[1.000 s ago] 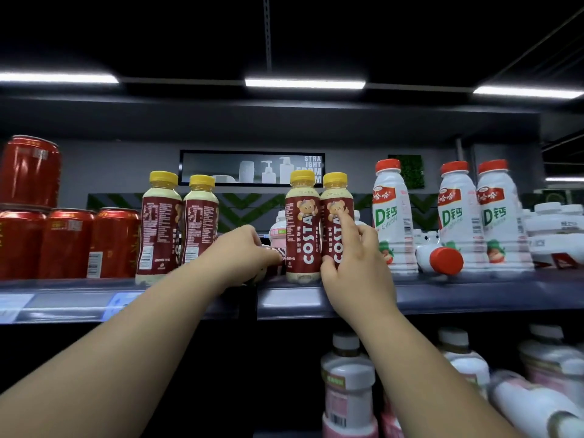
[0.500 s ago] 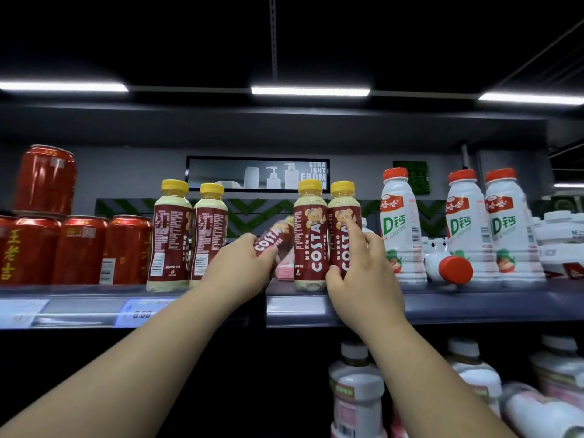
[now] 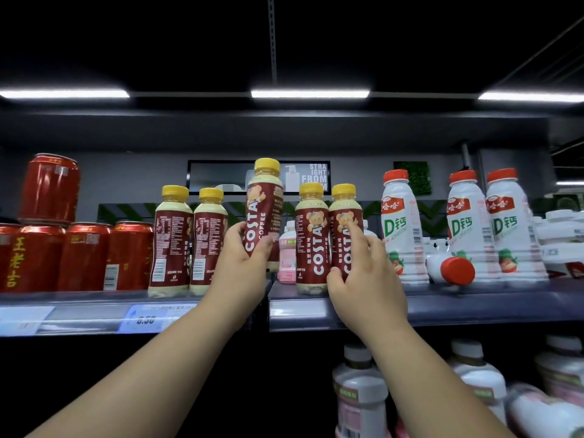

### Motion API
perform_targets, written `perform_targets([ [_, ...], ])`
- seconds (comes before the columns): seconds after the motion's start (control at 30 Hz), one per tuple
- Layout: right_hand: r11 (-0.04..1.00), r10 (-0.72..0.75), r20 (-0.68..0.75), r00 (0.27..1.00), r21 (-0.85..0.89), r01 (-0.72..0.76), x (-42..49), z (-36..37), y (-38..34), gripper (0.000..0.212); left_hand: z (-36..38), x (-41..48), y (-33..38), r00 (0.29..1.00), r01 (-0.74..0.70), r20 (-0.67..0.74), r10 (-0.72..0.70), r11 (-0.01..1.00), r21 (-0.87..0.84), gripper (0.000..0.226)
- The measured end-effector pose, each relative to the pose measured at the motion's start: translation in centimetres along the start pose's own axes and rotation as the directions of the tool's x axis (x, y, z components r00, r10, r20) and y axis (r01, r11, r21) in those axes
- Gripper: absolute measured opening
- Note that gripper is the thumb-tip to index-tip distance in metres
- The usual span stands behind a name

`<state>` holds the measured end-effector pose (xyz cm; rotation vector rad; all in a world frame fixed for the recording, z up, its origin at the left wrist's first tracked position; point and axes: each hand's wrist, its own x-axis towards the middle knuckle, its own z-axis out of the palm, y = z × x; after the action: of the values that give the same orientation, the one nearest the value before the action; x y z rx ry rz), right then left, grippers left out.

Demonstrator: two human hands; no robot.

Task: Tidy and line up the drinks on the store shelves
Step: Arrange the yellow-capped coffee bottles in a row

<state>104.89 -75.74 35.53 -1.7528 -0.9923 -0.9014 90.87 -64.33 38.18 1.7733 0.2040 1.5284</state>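
A second ago the left hand was buried in the gap between the two pairs of Costa bottles, closed on something I couldn't make out. Half a second ago a bottle was coming out of there on a slant, cap up and to the right. Now the left hand (image 3: pixel 243 248) has it standing. Its fingers and thumb are clamped round the lower half of the raised bottle (image 3: pixel 264 210), thumb across the front, with the cap well above the knuckles.

The bottle's long axis runs almost straight up and down, cap on top, and the COSTA lettering faces out and reads upward. Its base hangs clear of the shelf (image 3: pixel 474 308), so it tops its neighbours (not set down yet).

The right hand (image 3: pixel 369 279) grips the end bottle (image 3: pixel 343 216): thumb low on its left side, forefinger stretched up the label, the other fingers curled round its right side. That bottle stands upright on the shelf, touching the next bottle (image 3: pixel 313 238) just left of the thumb.

To my eye, the toppled one has been rescued and only needs lowering into the gap under the left fingers. A pink bottle (image 3: pixel 287 257) stands further back, just right of those fingers. Beyond the right fingers a white bottle (image 3: pixel 455 271) lies on its side, cap toward us, so there is more tidying to do.
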Motion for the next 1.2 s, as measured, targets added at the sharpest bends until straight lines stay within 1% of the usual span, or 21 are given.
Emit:
perform_targets([
  [0.1, 1.0, -0.001, -0.002, 1.0, 0.019, 0.001, -0.1, -0.1, -0.1, 0.078, 0.4, 0.2, 0.5, 0.995, 0.097, 0.046, -0.093, 0.992, -0.082, 0.027],
  [0.17, 1.0, -0.012, -0.01, 1.0, 0.015, 0.012, -0.1, -0.1, 0.0, 0.078, 0.7, 0.3, 0.5, 0.989, 0.134, 0.067, -0.128, 0.986, -0.097, 0.027],
  [0.23, 1.0, -0.018, -0.013, 1.0, -0.009, 0.018, -0.1, -0.2, 0.0, 0.077, 1.1, 0.2, 0.5, 0.988, 0.133, 0.078, -0.13, 0.99, -0.037, 0.026],
  [0.4, 1.0, 0.006, 0.008, 1.0, -0.025, -0.006, -0.1, -0.4, 0.1, 0.078, 1.0, 0.6, 0.0, 0.985, 0.095, 0.123, -0.124, 0.972, 0.214, 0.035],
  [0.6, 0.999, 0.037, 0.034, 0.999, 0.004, -0.038, 0.0, -0.6, 0.1, 0.081, 0.6, 1.2, -0.1, 0.983, 0.076, 0.135, -0.121, 0.952, 0.297, 0.039],
  [0.77, 0.998, 0.06, 0.068, 0.996, -0.018, -0.059, 0.2, -0.7, 0.2, 0.083, 0.4, 1.3, -0.4, 0.98, 0.033, 0.172, -0.101, 0.934, 0.356, 0.057],
  [0.83, 0.998, 0.051, 0.058, 0.997, -0.032, -0.05, 0.1, -0.6, 0.2, 0.083, 0.6, 1.3, -0.5, 0.979, -0.017, 0.19, -0.074, 0.901, 0.434, 0.065],
  [0.93, 0.998, 0.052, 0.045, 0.998, -0.023, -0.051, 0.1, -0.6, 0.2, 0.083, 1.1, 1.3, -0.9, 0.983, -0.069, 0.18, -0.044, 0.813, 0.578, 0.074],
  [1.0, 0.999, 0.05, 0.051, 0.997, -0.021, -0.049, 0.1, -0.7, 0.2, 0.083, 1.0, 1.4, -1.0, 0.983, -0.069, 0.173, -0.053, 0.775, 0.628, 0.075],
  [1.13, 0.999, 0.044, 0.053, 0.998, -0.018, -0.044, 0.0, -0.6, 0.2, 0.083, 0.5, 1.4, -1.2, 0.971, -0.076, 0.207, -0.119, 0.67, 0.738, 0.077],
  [1.2, 0.999, 0.036, 0.049, 0.998, -0.016, -0.035, 0.1, -0.7, 0.3, 0.083, 0.3, 1.3, -1.3, 0.973, -0.089, 0.207, -0.098, 0.671, 0.736, 0.075],
])
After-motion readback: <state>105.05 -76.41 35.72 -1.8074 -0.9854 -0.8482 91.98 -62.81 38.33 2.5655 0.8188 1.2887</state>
